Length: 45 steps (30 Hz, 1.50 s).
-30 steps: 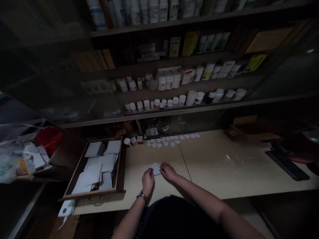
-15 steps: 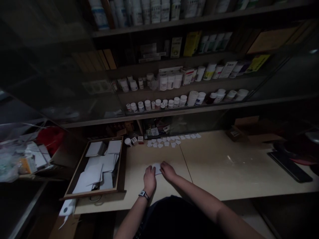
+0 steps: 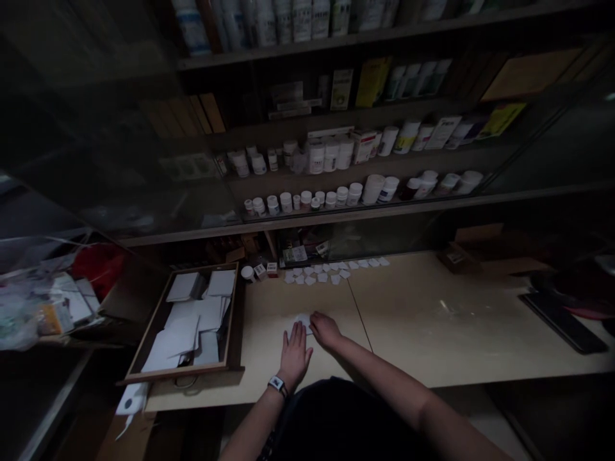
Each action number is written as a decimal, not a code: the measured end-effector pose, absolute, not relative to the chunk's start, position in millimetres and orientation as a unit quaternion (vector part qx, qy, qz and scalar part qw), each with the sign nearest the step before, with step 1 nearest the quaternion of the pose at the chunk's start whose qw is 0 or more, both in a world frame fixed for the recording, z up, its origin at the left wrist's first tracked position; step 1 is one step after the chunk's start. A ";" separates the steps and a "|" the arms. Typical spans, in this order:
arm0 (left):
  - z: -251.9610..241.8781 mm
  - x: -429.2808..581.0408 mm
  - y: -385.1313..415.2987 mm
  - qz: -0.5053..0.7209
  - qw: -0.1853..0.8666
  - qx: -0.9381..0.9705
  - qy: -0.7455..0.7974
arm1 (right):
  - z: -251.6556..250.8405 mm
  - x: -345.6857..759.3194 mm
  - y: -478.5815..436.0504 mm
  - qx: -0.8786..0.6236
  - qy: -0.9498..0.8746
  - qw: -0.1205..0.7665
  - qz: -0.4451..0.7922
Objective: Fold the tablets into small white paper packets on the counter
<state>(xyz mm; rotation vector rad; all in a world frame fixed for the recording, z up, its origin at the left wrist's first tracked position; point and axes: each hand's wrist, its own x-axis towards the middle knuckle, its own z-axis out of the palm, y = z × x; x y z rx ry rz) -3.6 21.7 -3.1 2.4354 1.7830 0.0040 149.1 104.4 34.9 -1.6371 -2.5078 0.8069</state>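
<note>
A small piece of white paper (image 3: 304, 319) lies on the pale countertop (image 3: 413, 314) in front of me. My left hand (image 3: 295, 360) lies flat over its left part, fingers stretched out and the thumb apart. At the paper's right edge my right hand (image 3: 325, 330) is closed, its curled fingers on that edge. My hands cover much of the sheet, so how it is folded is hard to see. Beyond them, several small folded paper packets (image 3: 322, 277) are spread in rows along the back of the counter.
An open wooden drawer (image 3: 235, 320) with stacks of white paper (image 3: 181, 323) is on the left. Small boxes (image 3: 272, 269) and a white bottle (image 3: 247, 274) stand beside it. Shelves of medicine bottles (image 3: 330, 157) rise behind. On the right are a cardboard box (image 3: 500, 266) and a dark flat object (image 3: 564, 323).
My left hand's fingers have straightened from a curled grip and now lie flat across the paper. The right hand stays at the paper's edge. The view has shifted very slightly.
</note>
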 end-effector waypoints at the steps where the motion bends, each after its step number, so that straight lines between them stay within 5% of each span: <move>1: -1.2 -2.6 23.6 -0.001 0.061 0.803 0.593 | 34.7 149.0 103.5 -0.533 -0.805 0.024 0.259; 9: -12.4 9.1 16.0 -0.001 0.052 0.804 0.592 | 28.0 155.4 99.0 -0.527 -0.791 0.096 0.296; 28: 7.0 -20.1 -3.2 0.096 0.011 0.764 0.639 | 30.0 155.2 81.4 -0.394 -0.871 0.070 0.286; 45: -4.4 -22.9 -0.8 0.027 0.026 0.787 0.615 | 29.9 151.1 70.9 -0.489 -0.830 0.059 0.262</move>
